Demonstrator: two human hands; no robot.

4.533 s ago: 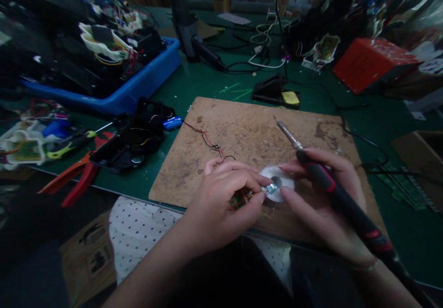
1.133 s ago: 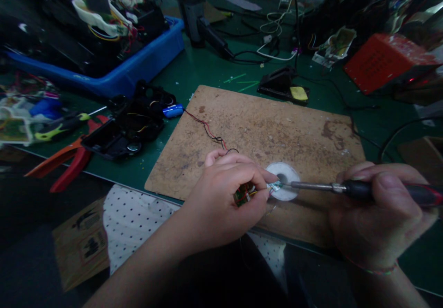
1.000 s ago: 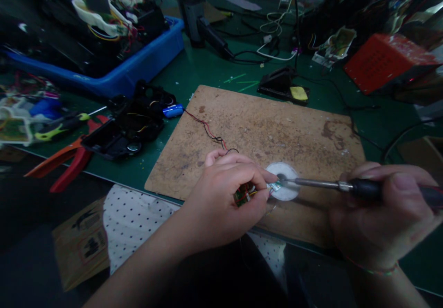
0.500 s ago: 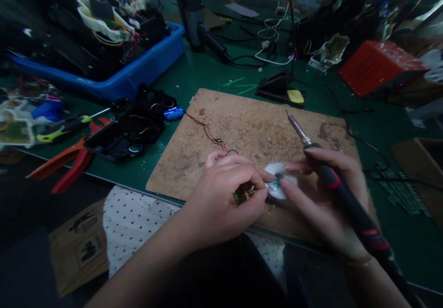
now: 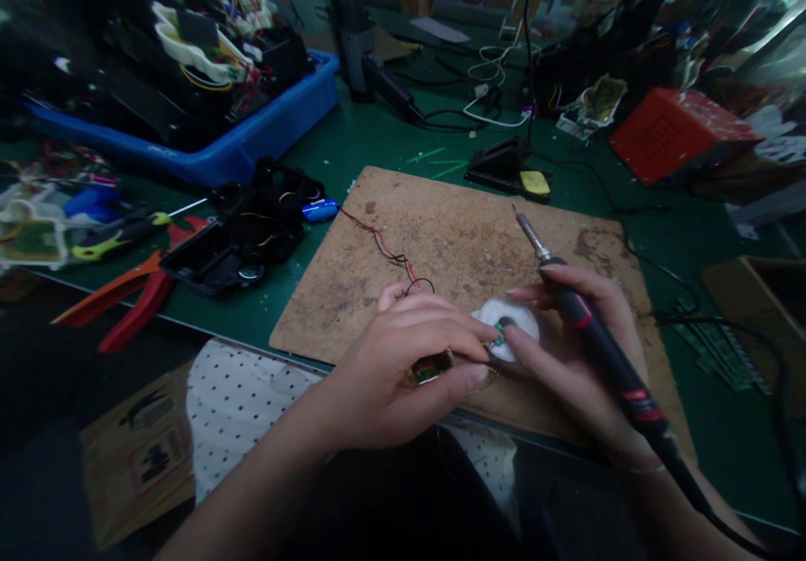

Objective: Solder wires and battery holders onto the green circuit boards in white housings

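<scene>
My right hand (image 5: 583, 359) is closed around a soldering iron (image 5: 585, 317), its metal tip pointing up and away to the left. The thumb of that hand also rests by a small green circuit board (image 5: 499, 334) at a white round spool-like piece (image 5: 520, 326). My left hand (image 5: 409, 359) curls around another green circuit board (image 5: 431, 368) with thin wires, its fingertips reaching the white piece. Red and black wires (image 5: 394, 257) run from beside my left hand to a blue cylindrical cell (image 5: 320, 210). Fingers partly hide both boards.
A brown board (image 5: 434, 208) lies on the green table. Black plastic housings (image 5: 252, 233), red-handled pliers (image 5: 142, 288) and a blue bin (image 5: 252, 128) stand left. Behind the board is an iron stand (image 5: 497, 160) with a yellow sponge (image 5: 535, 183). At right are a red box (image 5: 680, 133) and circuit strips (image 5: 718, 347).
The soldering iron and my right hand have shifted slightly left. My left thumb has moved lower and the held board sits a little further left. The view has shifted slightly.
</scene>
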